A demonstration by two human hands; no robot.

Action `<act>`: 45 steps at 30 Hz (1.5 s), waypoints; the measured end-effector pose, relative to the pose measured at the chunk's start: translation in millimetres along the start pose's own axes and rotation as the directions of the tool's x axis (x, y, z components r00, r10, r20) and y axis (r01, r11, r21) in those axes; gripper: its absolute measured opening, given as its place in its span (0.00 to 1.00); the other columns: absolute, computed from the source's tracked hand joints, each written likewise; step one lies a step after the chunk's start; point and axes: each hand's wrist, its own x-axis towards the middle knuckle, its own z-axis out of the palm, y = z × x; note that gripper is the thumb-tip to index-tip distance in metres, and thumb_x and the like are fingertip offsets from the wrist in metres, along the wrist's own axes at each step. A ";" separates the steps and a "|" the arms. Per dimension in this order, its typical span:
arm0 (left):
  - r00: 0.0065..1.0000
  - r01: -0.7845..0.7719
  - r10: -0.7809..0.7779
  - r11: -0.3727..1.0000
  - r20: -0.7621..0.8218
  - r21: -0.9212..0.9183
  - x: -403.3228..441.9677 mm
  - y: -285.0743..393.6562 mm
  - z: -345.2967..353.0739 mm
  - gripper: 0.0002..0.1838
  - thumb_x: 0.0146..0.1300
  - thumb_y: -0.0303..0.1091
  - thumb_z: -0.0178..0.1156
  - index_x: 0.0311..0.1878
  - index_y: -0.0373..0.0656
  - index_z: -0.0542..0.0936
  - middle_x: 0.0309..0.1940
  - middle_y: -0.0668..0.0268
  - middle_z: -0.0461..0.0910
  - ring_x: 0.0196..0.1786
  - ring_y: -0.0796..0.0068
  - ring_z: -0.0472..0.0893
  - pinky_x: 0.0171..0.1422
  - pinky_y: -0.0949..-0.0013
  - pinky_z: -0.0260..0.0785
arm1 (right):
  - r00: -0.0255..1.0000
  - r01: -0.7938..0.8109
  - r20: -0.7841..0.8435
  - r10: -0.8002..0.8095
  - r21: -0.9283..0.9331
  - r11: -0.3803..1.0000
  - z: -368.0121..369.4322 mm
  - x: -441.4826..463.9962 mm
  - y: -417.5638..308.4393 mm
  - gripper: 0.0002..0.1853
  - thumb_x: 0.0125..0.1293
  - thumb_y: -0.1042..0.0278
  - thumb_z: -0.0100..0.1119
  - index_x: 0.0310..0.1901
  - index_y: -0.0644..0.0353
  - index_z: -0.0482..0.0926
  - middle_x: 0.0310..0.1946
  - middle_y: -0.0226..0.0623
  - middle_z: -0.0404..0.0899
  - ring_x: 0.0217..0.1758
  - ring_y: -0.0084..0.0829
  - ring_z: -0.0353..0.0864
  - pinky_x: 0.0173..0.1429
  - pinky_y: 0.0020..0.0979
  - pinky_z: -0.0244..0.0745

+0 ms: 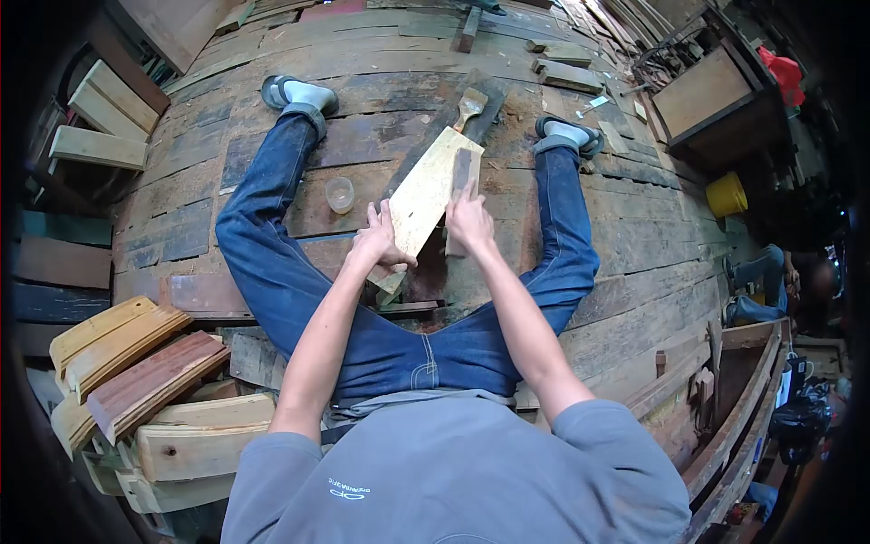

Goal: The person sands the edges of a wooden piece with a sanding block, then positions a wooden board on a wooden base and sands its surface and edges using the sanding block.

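Observation:
A pale wooden board [424,195] lies slanted between the legs, over darker strips of wood on the plank floor. My left hand [379,243] grips the board's near left edge, fingers spread over its top. At the board's right edge, my right hand [468,218] is closed on a narrow grey-brown wooden block [466,168]. A brush [470,104] with a wooden handle lies just beyond the board's far end. To the left of the board stands a small clear cup [340,194].
Curved wooden pieces [154,363] are stacked at the left. Wood offcuts [566,72] lie at the far right of the floor. A yellow bucket [726,195] and a wooden cabinet [702,95] stand at the right. Another person [761,281] sits near the right edge.

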 end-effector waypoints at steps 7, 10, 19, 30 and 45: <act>1.000 -0.004 0.004 1.000 -0.017 -0.001 -0.4 0.6 -0.3 0.88 0.35 0.63 0.85 0.85 0.42 0.29 0.85 0.39 0.34 0.74 0.31 0.70 0.77 0.50 0.68 | 0.997 -0.049 0.054 0.047 0.032 0.998 -21.8 90.3 17.0 0.44 0.75 0.44 0.44 0.83 0.65 0.46 0.64 0.75 0.72 0.63 0.65 0.80 0.69 0.56 0.75; 1.000 0.008 -0.008 1.000 -0.011 -0.014 -1.3 1.5 -3.5 0.88 0.35 0.63 0.85 0.85 0.43 0.29 0.85 0.40 0.35 0.74 0.32 0.71 0.77 0.49 0.68 | 0.997 -0.055 0.063 0.054 0.009 0.998 -22.1 80.0 20.8 0.46 0.74 0.45 0.46 0.83 0.66 0.44 0.67 0.77 0.69 0.65 0.64 0.80 0.70 0.54 0.75; 1.000 -0.001 0.001 1.000 -0.029 0.005 2.7 -0.5 -0.3 0.87 0.34 0.62 0.85 0.85 0.43 0.30 0.85 0.41 0.36 0.73 0.32 0.71 0.77 0.50 0.69 | 0.998 0.058 0.031 -0.058 -0.002 0.998 14.2 -56.2 -5.2 0.46 0.75 0.50 0.50 0.81 0.74 0.43 0.54 0.74 0.73 0.40 0.63 0.88 0.46 0.56 0.86; 0.999 -0.033 0.032 0.999 0.018 0.039 5.6 -2.7 -1.8 0.91 0.33 0.65 0.85 0.83 0.36 0.26 0.84 0.34 0.33 0.76 0.32 0.67 0.78 0.48 0.66 | 0.994 -0.050 0.100 0.050 -0.009 0.999 -24.1 81.0 14.7 0.47 0.74 0.47 0.46 0.83 0.66 0.41 0.67 0.80 0.68 0.64 0.65 0.80 0.71 0.54 0.75; 1.000 -0.011 0.011 0.999 0.002 0.042 -3.4 2.1 -7.1 0.86 0.37 0.61 0.84 0.85 0.41 0.30 0.85 0.39 0.36 0.73 0.31 0.71 0.77 0.49 0.68 | 0.994 0.064 0.094 -0.061 -0.031 0.997 2.7 -41.3 -8.0 0.47 0.74 0.50 0.49 0.81 0.75 0.40 0.58 0.80 0.72 0.45 0.64 0.88 0.50 0.55 0.86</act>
